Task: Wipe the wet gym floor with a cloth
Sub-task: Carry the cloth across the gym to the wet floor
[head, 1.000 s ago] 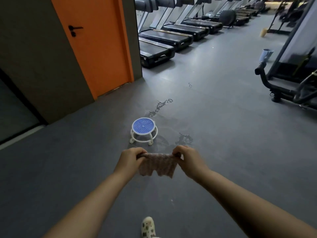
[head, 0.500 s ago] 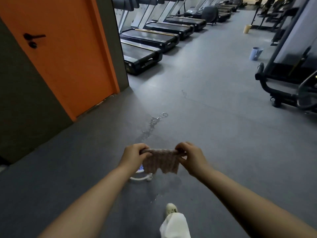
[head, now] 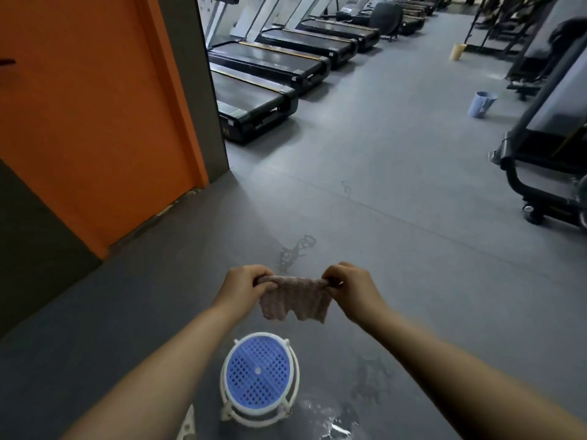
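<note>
Cloth pinched taut at its top corners by left hand and right hand, held above the stool; slipping risked on puddles beside the stool.

You hold a pinkish-brown, nubbly woven cloth, limp and matt, in your left hand and right hand. Below it stands a low round stool of smooth white plastic with a perforated blue plastic seat. The grey gym floor looks matt and finely grained, with glossy wet patches, and the orange door has a flat, smooth painted finish.
</note>
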The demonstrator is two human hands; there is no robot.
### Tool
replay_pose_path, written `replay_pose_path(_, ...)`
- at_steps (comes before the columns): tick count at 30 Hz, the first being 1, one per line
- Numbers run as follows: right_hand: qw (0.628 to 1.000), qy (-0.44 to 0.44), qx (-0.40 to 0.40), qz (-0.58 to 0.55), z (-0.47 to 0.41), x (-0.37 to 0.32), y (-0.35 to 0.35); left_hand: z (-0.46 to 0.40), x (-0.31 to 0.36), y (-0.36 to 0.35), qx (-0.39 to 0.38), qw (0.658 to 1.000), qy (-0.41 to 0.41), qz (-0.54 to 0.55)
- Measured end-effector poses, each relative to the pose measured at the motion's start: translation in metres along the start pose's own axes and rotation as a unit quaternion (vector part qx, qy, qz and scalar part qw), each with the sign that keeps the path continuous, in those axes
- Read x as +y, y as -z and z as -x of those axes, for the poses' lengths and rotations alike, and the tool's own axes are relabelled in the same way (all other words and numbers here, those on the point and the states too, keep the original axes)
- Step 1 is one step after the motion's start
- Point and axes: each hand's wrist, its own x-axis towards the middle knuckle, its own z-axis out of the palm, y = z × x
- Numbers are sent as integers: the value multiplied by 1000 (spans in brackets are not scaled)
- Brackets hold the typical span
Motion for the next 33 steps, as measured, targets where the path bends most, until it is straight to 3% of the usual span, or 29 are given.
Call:
replay_pose_path(7,992,-105,75,-6,-130,-25,-77,-164,-86,57,-87,994,-57,-29)
replay_pose_path(13,976,-201,85,-11,-202,-32,-105,-268,-112,64,-174,981,-64,-50)
replay_pose_path(20,972,-225,67,20,-279,48,-71,-370,-91,0,-193,980,-44,-12)
replay_pose_path(27,978,-205,-22,36,-364,148,-29,-450,-68,-86,-134,987,77,43)
replay_pose_path(33,971,-236,-11,20,-404,206,-45,-504,-85,-131,-151,985,75,43)
